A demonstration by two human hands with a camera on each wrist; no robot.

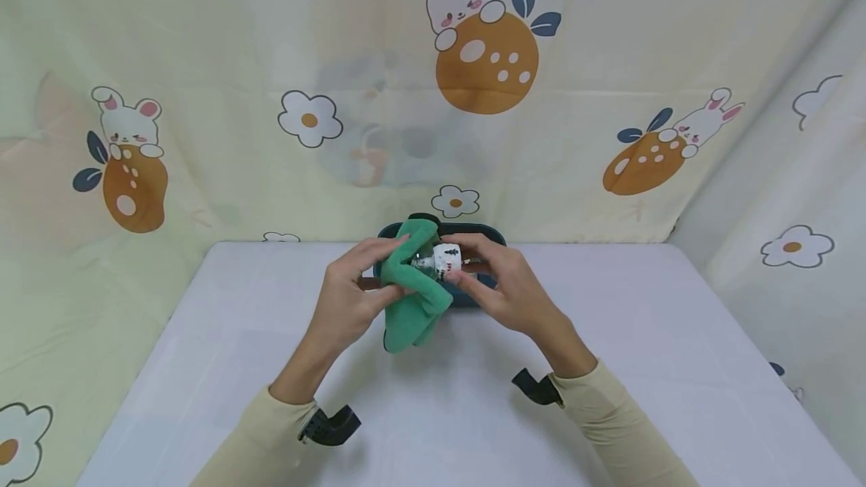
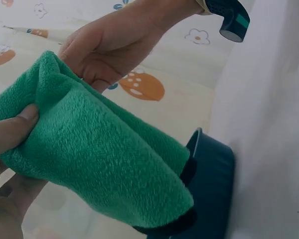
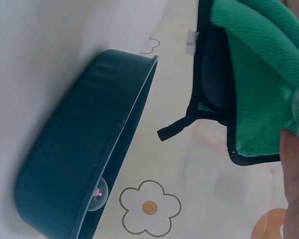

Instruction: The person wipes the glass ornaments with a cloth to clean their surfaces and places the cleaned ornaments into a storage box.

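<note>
My left hand (image 1: 346, 293) pinches a green plush towel (image 1: 411, 316) with black edging, thumb on its near face. The towel is folded around the clear rounded end of a small snow-globe-like ornament (image 1: 447, 258). My right hand (image 1: 510, 284) holds that ornament by its white base, which carries dark and red print, between thumb and fingers. Most of the clear part is covered by cloth. In the right wrist view, a black hanging loop (image 3: 173, 129) sticks out from the towel's edge, and one fingertip lies against the cloth beside the ornament.
Behind and below the hands, a dark teal basin (image 3: 72, 144) stands at the table's far edge. Inside it, a clear ball (image 3: 98, 194) with a small pink figure shows past the rim. A curtain (image 1: 575, 156) with rabbits and flowers hangs behind the white table (image 1: 609, 307).
</note>
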